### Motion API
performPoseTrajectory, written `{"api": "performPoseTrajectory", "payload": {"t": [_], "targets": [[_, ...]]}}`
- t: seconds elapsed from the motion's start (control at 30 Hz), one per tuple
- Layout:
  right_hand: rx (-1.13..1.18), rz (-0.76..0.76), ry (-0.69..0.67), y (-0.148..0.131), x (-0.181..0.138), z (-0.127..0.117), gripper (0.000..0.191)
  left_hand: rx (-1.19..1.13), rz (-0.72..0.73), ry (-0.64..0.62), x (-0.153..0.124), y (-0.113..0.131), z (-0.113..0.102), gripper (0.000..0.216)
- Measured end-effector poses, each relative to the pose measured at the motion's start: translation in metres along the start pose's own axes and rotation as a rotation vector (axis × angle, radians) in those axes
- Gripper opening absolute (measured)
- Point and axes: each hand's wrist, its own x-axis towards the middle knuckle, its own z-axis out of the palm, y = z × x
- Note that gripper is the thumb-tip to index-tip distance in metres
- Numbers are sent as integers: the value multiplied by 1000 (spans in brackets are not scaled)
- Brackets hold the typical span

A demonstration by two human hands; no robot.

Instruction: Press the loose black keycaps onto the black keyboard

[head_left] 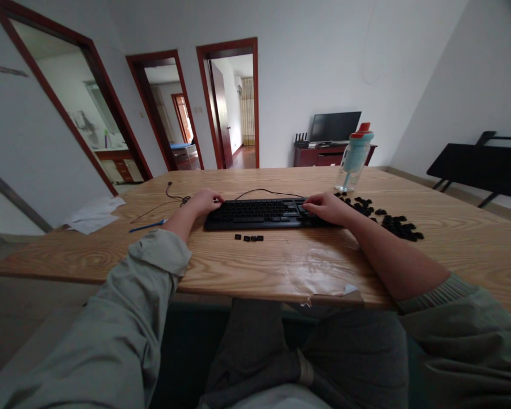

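Observation:
A black keyboard (pixel 255 212) lies flat on the wooden table in front of me, its cable running out behind it. My left hand (pixel 205 203) grips the keyboard's left end, fingers curled over the back corner. Over the keys at the right end, my right hand (pixel 327 208) has its thumb and fingers pressed together; anything between the fingertips is too small to make out. Several loose keycaps (pixel 254 238) rest on the table just in front of the keyboard. To the right of my right hand, a scattered heap of black keycaps (pixel 398 226) spreads out.
A clear bottle (pixel 352 162) with a red and teal lid stands behind the heap. Left of my left forearm are a blue thin tool (pixel 147 226), a coiled cable (pixel 181 199) and white paper (pixel 94 213). Clear film (pixel 319 272) covers the table's front edge (pixel 255 294).

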Motion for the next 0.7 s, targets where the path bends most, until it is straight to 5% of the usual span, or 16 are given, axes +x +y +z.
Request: {"api": "performPoseTrajectory", "payload": {"t": [0.47,0.7], "targets": [[6,5,-6,-1,-1,0,36,26,11,-35,5,3,-1,26],[11,11,0,-1,-1,1,38,49,2,-74,4,24,-8,26]]}}
